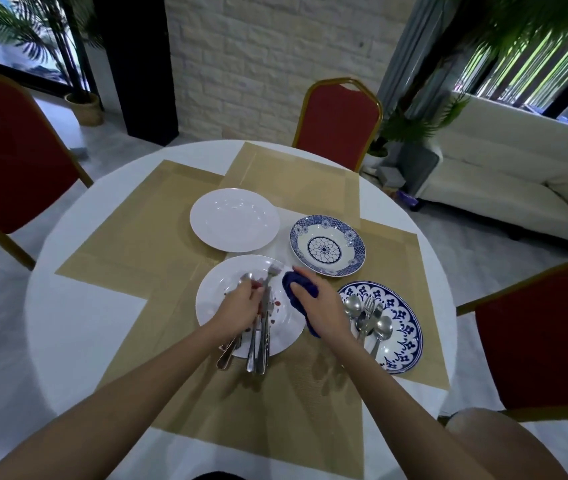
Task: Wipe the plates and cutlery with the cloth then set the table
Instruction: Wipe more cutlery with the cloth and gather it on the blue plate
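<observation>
A bundle of cutlery (258, 327) is gripped by the left hand (237, 308) over a stained white plate (286, 327), a blue cloth (298, 289) is clutched in the right hand (320, 306), and further cutlery (367, 318) lies on a blue-patterned plate (402, 327) on the surface (85, 327).

my round white table (78, 327) | tan placemats (158, 223) overlapping across it | on them: clean white plate (234, 220), smeared white plate (216, 289) nearest me, patterned blue bowl (327, 249), blue floral plate (404, 327) on my right
</observation>
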Available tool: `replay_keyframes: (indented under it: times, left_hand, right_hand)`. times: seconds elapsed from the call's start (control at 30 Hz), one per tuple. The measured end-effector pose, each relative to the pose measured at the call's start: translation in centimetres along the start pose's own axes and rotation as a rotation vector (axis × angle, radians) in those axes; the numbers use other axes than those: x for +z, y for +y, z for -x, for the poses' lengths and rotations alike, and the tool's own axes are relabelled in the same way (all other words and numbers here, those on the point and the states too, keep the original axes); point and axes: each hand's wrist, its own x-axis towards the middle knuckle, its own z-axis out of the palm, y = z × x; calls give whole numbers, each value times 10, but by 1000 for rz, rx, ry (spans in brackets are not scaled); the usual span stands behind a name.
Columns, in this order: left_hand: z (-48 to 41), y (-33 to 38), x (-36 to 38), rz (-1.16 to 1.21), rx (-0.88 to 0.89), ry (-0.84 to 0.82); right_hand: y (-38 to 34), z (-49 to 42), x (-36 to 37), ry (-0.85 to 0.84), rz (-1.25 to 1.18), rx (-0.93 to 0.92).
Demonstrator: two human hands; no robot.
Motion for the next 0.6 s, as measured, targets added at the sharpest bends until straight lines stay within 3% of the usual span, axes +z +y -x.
replay_keyframes:
  times: [0.17, 0.3, 0.43, 0.6]
  left_hand:
    - [8, 11, 9, 65, 112, 14]
    - [12, 9, 6, 43, 147, 5]
    - [14, 13, 3, 59, 150, -7]
    - [17, 3, 10, 51, 157, -109]
  right_hand:
    - [-6, -10, 5, 103, 513, -298]
    - [-9, -20, -9, 232, 585, -217]
    - [-1, -12, -7, 222, 768, -534]
    - [1, -27, -28, 247, 576, -111]
